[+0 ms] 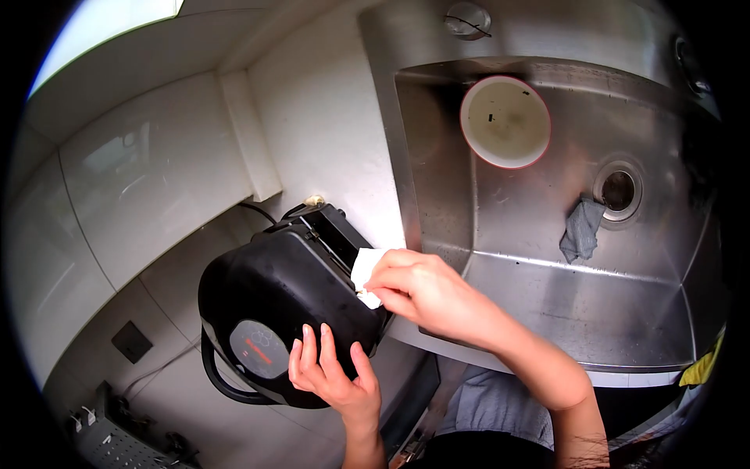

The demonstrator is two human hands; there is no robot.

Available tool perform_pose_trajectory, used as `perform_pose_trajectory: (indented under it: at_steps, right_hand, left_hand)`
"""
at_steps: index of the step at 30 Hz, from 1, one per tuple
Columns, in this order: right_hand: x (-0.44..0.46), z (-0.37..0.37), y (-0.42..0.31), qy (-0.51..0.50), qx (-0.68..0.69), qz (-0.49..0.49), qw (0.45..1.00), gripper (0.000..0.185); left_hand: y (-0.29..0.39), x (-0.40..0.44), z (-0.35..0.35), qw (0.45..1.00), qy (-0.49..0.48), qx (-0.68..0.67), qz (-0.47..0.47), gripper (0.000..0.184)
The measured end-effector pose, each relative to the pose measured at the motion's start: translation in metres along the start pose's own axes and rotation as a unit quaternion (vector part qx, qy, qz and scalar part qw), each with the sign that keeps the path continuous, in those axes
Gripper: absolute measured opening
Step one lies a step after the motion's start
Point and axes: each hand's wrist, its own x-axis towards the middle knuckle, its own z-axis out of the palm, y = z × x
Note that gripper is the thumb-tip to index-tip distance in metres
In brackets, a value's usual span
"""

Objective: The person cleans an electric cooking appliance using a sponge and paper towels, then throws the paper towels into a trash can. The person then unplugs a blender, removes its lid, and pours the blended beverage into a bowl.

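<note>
A black rounded appliance (273,305) with a grey oval panel and a handle stands on the white counter, left of the sink. My left hand (336,375) rests with spread fingers on its lower side, beside the panel. In my right hand (422,289), a white tissue (365,270) is pinched between the fingers and touches the appliance's right edge, near a long slot. Part of the tissue is hidden behind the fingers.
A steel sink (539,258) takes up the right side, with a red-rimmed bowl (508,125) holding liquid and a grey cloth (583,229) beside the drain (618,190). A yellow cloth (701,363) hangs at the far right. A black cable runs behind the appliance.
</note>
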Motion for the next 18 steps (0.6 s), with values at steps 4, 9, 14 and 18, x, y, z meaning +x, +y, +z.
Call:
perform_pose_trajectory:
  at_steps: [4,9,14,18]
  right_hand:
    - [0.008,-0.010,0.002,-0.060,-0.046,0.012,0.997,0.018]
    - [0.011,-0.009,-0.003,-0.119,-0.082,0.029,0.989,0.016]
    - [0.016,-0.004,-0.010,-0.150,-0.150,0.051,0.976,0.014]
    - [0.014,0.005,-0.019,-0.087,-0.191,-0.004,0.978,0.009]
  left_hand:
    - [-0.001,-0.001,0.000,1.000,-0.003,-0.001,-0.003,0.045]
    - [-0.001,0.000,0.000,1.000,-0.004,-0.003,-0.007,0.045]
    - [-0.004,-0.002,0.001,1.000,-0.005,-0.011,-0.007,0.046]
    - [-0.007,-0.004,0.001,1.000,-0.003,-0.010,-0.002,0.046]
